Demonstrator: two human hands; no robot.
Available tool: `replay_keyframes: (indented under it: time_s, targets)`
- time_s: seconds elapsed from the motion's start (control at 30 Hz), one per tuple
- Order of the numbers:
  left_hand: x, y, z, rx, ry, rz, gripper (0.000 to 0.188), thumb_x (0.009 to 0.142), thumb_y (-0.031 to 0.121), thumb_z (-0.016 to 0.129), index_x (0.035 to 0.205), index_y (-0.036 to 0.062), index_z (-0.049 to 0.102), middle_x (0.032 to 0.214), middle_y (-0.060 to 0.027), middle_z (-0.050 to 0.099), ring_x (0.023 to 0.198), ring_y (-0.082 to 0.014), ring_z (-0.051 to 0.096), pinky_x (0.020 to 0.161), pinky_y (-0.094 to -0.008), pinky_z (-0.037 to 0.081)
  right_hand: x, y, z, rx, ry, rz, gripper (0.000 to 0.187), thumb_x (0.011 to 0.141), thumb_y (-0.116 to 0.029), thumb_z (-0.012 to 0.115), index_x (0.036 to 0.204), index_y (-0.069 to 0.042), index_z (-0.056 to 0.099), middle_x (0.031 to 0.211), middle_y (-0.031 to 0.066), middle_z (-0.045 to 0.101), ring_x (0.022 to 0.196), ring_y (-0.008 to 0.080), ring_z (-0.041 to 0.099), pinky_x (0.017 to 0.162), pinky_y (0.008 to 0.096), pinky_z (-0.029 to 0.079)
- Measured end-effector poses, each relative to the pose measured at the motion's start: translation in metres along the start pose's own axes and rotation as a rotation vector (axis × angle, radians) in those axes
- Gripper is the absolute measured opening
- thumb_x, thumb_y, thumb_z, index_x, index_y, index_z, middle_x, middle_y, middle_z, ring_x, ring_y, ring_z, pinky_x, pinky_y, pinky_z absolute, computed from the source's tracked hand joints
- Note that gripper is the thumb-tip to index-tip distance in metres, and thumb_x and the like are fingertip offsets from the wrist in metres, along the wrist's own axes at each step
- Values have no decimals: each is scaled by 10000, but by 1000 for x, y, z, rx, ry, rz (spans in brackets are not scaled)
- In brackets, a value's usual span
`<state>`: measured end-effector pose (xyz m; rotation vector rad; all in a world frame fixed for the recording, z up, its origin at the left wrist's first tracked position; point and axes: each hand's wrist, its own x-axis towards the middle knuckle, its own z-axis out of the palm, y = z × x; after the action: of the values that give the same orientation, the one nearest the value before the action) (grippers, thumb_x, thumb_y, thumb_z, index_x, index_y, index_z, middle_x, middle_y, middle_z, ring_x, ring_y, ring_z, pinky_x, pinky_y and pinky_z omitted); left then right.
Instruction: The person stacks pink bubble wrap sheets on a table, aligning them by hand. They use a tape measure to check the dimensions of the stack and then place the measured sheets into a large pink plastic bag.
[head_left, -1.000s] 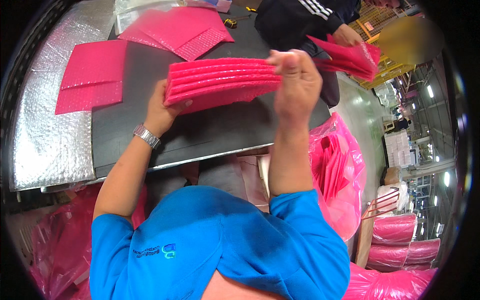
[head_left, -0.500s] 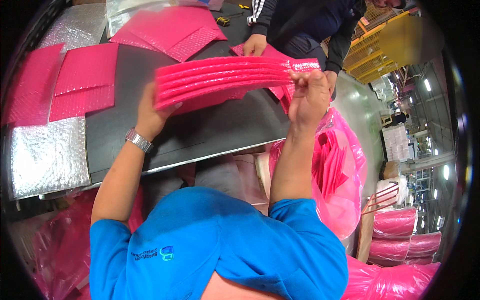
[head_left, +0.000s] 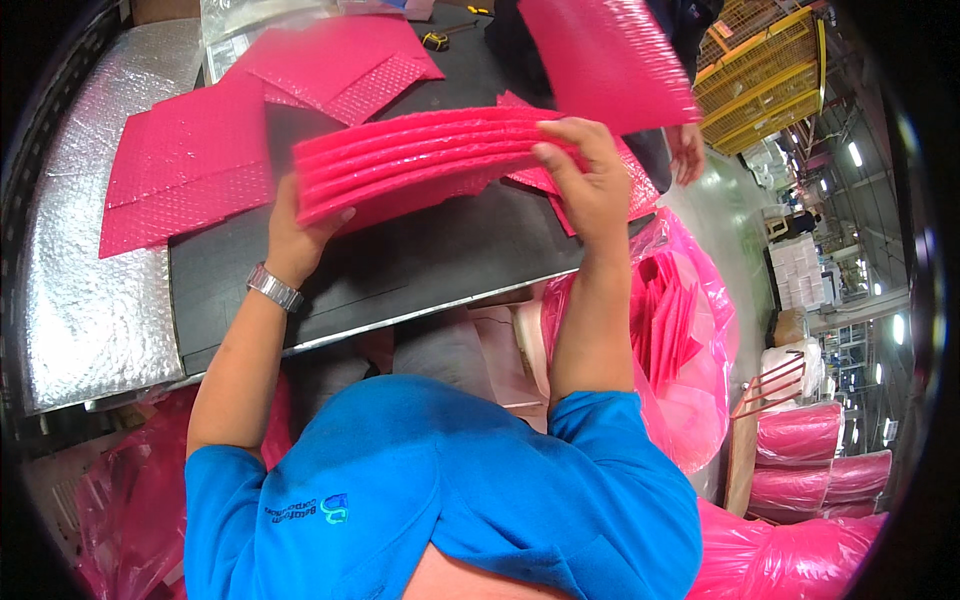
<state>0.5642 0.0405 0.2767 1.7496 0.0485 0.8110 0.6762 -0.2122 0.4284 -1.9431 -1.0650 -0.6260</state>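
Observation:
A stack of several pink bubble-wrap pouches (head_left: 420, 155) is held up above the dark table, bowed slightly, its layered edges toward me. My left hand (head_left: 300, 228), with a metal watch at the wrist, grips the stack's left end, thumb on the near side. At the right end my right hand (head_left: 588, 180) pinches the stack's edge between thumb and fingers. More pink pouches (head_left: 190, 165) lie on the table to the left, and others (head_left: 345, 55) at the back. Beneath and behind the right end are further pink pouches (head_left: 640, 185).
Across the table a co-worker in dark clothes holds up a pink bubble-wrap sheet (head_left: 615, 65). Silver bubble sheeting (head_left: 95, 300) covers the table's left side. A tape measure (head_left: 435, 41) lies at the back. An open clear bag of pink pouches (head_left: 665, 330) stands beside the table's right end.
The stack has shifted slightly left and down; my right hand now pinches its edge. The co-worker has raised a pink sheet. Pink pouches at the left have moved rightward, uncovering more silver sheeting.

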Motion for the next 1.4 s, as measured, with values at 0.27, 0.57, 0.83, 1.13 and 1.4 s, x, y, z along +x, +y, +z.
replay_keyframes:
  time_s: [0.27, 0.57, 0.83, 1.13, 1.4]
  targets:
    - [0, -4, 1, -47, 10, -49, 539, 681, 171, 756, 1117, 46, 465, 1048, -100, 551, 962, -201, 540, 829, -336, 440, -4, 7, 11, 419, 230, 241, 166, 866, -175, 550, 794, -26, 538, 712, 19, 518, 657, 89, 445, 617, 220, 376]
    - [-2, 2, 3, -175, 11, -48, 536, 702, 183, 743, 1128, 37, 453, 1063, -98, 547, 968, -188, 537, 834, -325, 441, -3, -4, 22, -84, -51, -122, 159, 831, -183, 590, 790, -31, 564, 756, 69, 567, 712, 173, 525, 665, 264, 405]
    - [0, 1, 1, -124, -7, -24, 538, 705, 186, 741, 1136, 38, 454, 1067, -99, 546, 971, -188, 534, 838, -326, 438, -12, -3, 7, 398, 252, 220, 168, 845, -174, 602, 779, -25, 561, 748, -21, 537, 715, 53, 458, 657, 190, 372]
    - [-2, 3, 2, -143, -25, -46, 544, 698, 152, 746, 1139, 46, 446, 1070, -96, 553, 971, -182, 539, 840, -317, 447, 4, -9, -2, -118, -141, -19, 186, 719, -116, 688, 869, -25, 627, 888, 75, 607, 873, 180, 551, 782, 270, 417]
    - [-2, 1, 2, -181, -31, -57, 565, 705, 180, 744, 1153, 49, 427, 1086, -96, 546, 975, -177, 538, 841, -319, 449, 13, -15, -1, -86, -263, -6, 275, 695, -222, 695, 887, -36, 634, 863, 105, 613, 898, 271, 536, 802, 350, 415]
